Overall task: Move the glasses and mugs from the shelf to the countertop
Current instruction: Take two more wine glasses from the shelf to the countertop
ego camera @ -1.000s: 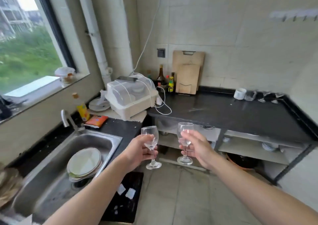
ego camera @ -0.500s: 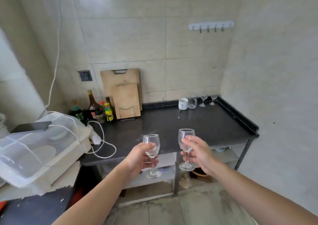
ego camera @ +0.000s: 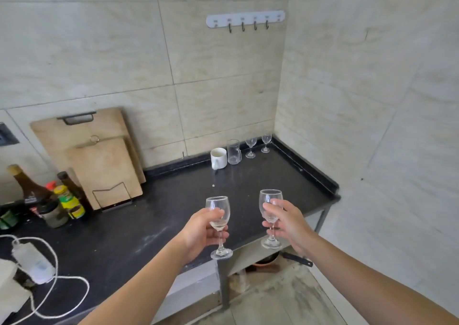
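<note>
My left hand is curled round the bowl of a small clear stemmed wine glass. My right hand grips a matching clear wine glass, fingers across its bowl and stem. Both glasses are upright in the air over the front edge of the black stone countertop, not yet set down. I judge them light, thin-walled, slick and top-heavy on narrow feet, so I would hold where bowl meets stem and land each foot flat. In the back corner stand a white ceramic mug, a clear glass pitcher and two more small stemmed glasses, well apart from my hands. Wooden cutting boards, sauce bottles and a white cable sit to the left, beside my path rather than across it.
</note>
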Available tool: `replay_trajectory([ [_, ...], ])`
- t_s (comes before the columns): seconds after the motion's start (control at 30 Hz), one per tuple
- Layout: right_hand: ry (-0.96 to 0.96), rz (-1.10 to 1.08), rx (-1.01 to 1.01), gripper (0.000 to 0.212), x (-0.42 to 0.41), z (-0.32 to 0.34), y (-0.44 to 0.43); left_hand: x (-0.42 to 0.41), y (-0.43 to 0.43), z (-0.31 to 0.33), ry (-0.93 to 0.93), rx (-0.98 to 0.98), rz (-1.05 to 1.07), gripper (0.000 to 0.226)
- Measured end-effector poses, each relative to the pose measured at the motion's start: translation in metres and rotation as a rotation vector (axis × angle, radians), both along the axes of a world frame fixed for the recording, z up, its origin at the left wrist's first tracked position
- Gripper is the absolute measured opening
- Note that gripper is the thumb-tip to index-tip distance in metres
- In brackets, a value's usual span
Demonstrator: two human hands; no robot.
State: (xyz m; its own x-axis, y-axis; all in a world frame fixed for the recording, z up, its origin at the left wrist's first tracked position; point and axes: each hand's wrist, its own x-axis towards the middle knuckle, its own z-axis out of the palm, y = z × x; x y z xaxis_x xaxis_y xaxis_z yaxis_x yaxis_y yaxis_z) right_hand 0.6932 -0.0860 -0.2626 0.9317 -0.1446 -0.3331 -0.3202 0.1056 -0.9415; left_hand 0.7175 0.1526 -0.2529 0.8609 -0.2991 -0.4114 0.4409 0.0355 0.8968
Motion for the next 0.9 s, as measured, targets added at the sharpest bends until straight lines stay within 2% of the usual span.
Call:
replay_trajectory([
  [0.13,0.009,0.013,-0.007,0.036,0.076,-0.007,-0.045,0.075,-0.046,-0.005,0.000,0.003,0.006,0.040],
  [0.27,-0.006,0.021,-0.022,0.040,0.149,-0.002,-0.091,0.146,-0.095,-0.007,0.003,0.012,-0.015,0.037],
  [0.43,0.035,0.024,-0.042,0.041,0.212,-0.009,-0.137,0.206,-0.148,-0.017,0.064,0.016,-0.037,0.049],
  [0.67,0.103,-0.017,-0.080,0.043,0.301,-0.038,-0.188,0.301,-0.194,-0.042,0.106,0.033,-0.032,0.027],
  [0.83,0.143,-0.055,-0.145,0.049,0.381,-0.059,-0.215,0.385,-0.215,-0.063,0.132,0.043,-0.034,0.023],
  [0.9,0.152,-0.078,-0.172,0.052,0.414,-0.069,-0.224,0.418,-0.225,-0.074,0.134,0.052,-0.023,0.028],
])
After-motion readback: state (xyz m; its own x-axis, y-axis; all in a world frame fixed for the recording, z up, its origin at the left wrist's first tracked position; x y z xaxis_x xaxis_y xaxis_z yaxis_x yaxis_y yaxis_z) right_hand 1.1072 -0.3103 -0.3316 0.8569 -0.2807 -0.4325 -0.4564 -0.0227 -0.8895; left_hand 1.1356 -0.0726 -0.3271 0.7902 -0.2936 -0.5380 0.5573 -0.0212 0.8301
